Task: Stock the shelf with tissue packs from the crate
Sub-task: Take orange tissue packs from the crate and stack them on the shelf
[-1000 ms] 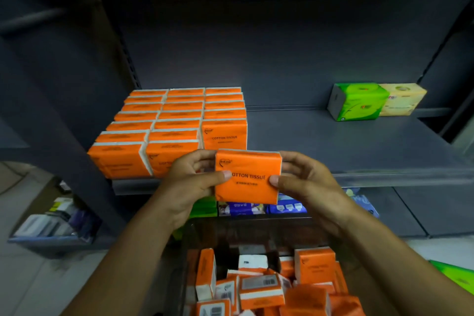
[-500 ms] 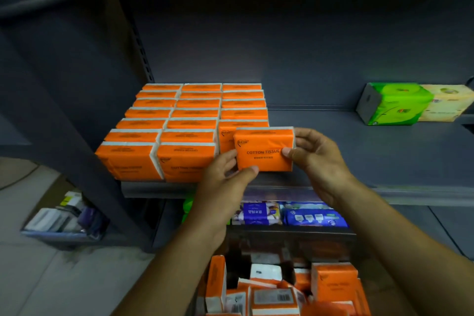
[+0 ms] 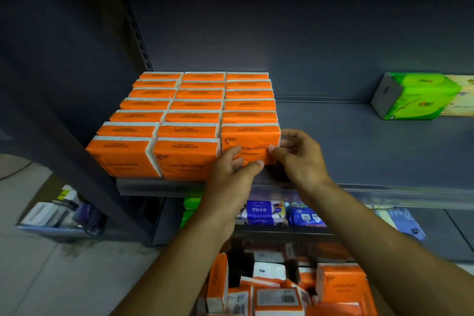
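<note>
1. Fingers [image 3: 252, 165] of both hands are clamped on one orange tissue pack [image 3: 250, 140]. The left hand [image 3: 232, 169] has its thumb along the lower front face. The right hand [image 3: 300, 159] pinches the right edge, thumb in front and the other fingers round the side.
2. That pack stands upright at the front of the third column on the shelf [image 3: 359, 151], its printed face toward the camera and its back against the pack behind. The hands hide its base, so I cannot tell whether it rests on the shelf.
3. To do this step well, I would push it straight back until it sits flush. Its left side should line up with the neighbouring column, and the fingers should let go only once it stands alone. Judging by the two fuller columns, one more slot is left in front of it.
4. Each pack is a soft rectangular block in glossy orange film. A white strip of tissue shows along the top seam, so it should give under a hard squeeze.
5. The stocked block [image 3: 179, 115] makes tidy rows, pressed edge to edge.
6. Below, the crate [image 3: 238, 261] holds loose packs [image 3: 341, 287] tumbled at all angles.
7. A green box [image 3: 420, 95] sits well apart at the far right of the grey, smooth, matte shelf.
</note>
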Demonstrator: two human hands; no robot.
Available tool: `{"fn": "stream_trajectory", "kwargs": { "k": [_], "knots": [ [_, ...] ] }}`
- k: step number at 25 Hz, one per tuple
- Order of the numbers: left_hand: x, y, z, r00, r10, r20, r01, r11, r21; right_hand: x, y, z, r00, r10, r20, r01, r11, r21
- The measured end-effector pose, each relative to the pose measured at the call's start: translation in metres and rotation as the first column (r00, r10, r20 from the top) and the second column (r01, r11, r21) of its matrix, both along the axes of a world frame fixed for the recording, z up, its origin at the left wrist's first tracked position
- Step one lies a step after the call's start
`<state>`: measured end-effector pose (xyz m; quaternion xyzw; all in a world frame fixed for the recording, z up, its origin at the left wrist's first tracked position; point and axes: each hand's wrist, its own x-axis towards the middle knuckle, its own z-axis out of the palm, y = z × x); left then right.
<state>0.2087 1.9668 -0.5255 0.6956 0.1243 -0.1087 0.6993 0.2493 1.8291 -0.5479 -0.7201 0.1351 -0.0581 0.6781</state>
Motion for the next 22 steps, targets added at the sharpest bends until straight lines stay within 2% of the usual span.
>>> {"fn": "stream_trajectory", "kwargs": {
  "k": [3,7,13,18,22],
  "knots": [
    [0.0,-0.001,0.0,1.0,0.002,-0.001,-0.002,1.0,0.007,-0.003,-0.006,0.002,0.999,-0.034,-0.035,0.03,0.994,-0.102],
    [-0.006,-0.005,0.0,1.0,0.001,0.0,-0.001,1.0,0.019,-0.021,-0.023,0.008,0.999,-0.047,-0.007,0.045,0.981,-0.19],
    [-0.023,-0.013,0.007,0.998,-0.032,0.045,0.03,0.999,0.044,-0.07,-0.058,0.005,0.993,-0.108,0.042,0.115,0.963,-0.245],
    [-0.048,-0.021,0.011,0.988,-0.121,0.091,0.111,0.988,0.108,-0.112,-0.071,-0.008,0.99,-0.139,-0.013,0.134,0.969,-0.207],
    [-0.07,-0.022,0.0,0.961,-0.266,0.078,0.245,0.946,0.212,-0.138,-0.068,-0.03,0.989,-0.073,-0.126,0.051,0.985,-0.166]
  ]
}}
